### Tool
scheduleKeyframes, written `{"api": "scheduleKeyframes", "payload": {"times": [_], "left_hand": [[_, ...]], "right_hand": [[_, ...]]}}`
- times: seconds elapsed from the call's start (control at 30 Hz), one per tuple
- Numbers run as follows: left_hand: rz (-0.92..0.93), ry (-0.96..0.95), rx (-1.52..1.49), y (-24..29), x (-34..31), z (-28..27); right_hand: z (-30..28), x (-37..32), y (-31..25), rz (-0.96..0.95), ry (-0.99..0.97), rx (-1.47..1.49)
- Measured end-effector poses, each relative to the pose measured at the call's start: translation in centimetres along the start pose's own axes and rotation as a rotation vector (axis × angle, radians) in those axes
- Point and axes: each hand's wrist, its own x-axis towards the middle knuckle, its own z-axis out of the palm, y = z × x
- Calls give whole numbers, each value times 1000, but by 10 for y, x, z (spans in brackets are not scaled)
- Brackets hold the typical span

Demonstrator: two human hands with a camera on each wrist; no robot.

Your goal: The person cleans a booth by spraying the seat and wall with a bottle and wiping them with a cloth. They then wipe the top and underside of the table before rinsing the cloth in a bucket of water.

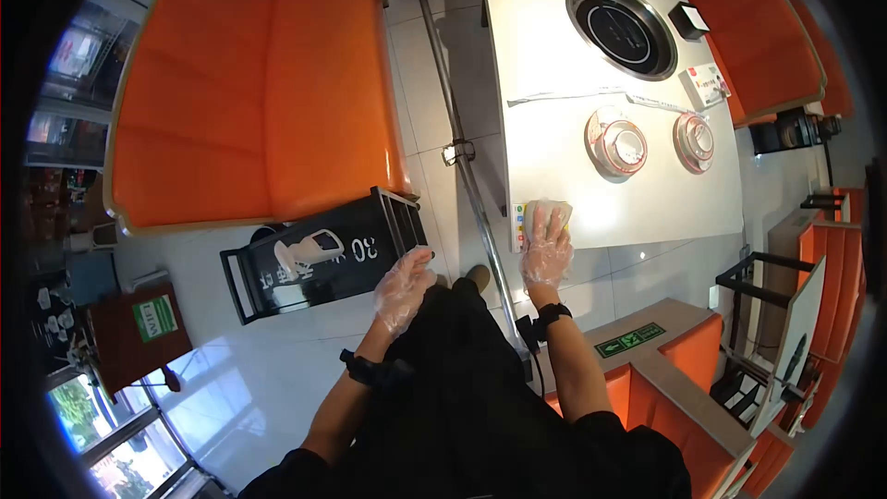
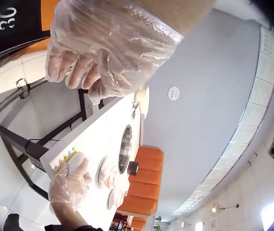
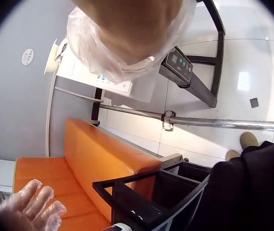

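Note:
In a clear plastic glove, my right hand (image 1: pixel 547 245) lies over a folded pale yellow-white cloth (image 1: pixel 561 212) at the near left corner of the white table (image 1: pixel 637 208). Its fingers look extended and spread, pressing the cloth on the tabletop beside a strip of coloured icons (image 1: pixel 517 226). The left wrist view shows a whitish bulge of the cloth (image 2: pixel 77 160) past the fingers; the right wrist view hides them behind the wrist. My left hand (image 1: pixel 405 288), also gloved, hovers near a black cart (image 1: pixel 319 263), fingers loosely bent and holding nothing.
Two wrapped tableware sets (image 1: pixel 624 148) (image 1: pixel 695 142), a long paper-wrapped strip (image 1: pixel 573 95), a round inset cooktop (image 1: pixel 621 30), a small box (image 1: pixel 705 85) and a black holder (image 1: pixel 688 20) occupy the table. A metal rail (image 1: pixel 471 185) runs along its left; an orange bench (image 1: pixel 328 92) stands beyond.

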Motion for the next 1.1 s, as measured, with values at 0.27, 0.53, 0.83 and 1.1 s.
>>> {"api": "scheduleKeyframes", "payload": {"times": [0.27,0.53,0.83,1.1], "left_hand": [[49,49,118,31,33,0],[103,-4,6,63,123,-8],[7,-234,225,154,247,-32],[9,-216,212,187,315,-87]], "right_hand": [[-6,2,14,-123,-16,30],[-18,26,23,-302,88,91],[-38,146,-22,-346,-110,177],[-81,262,-62,-174,58,354]]}}
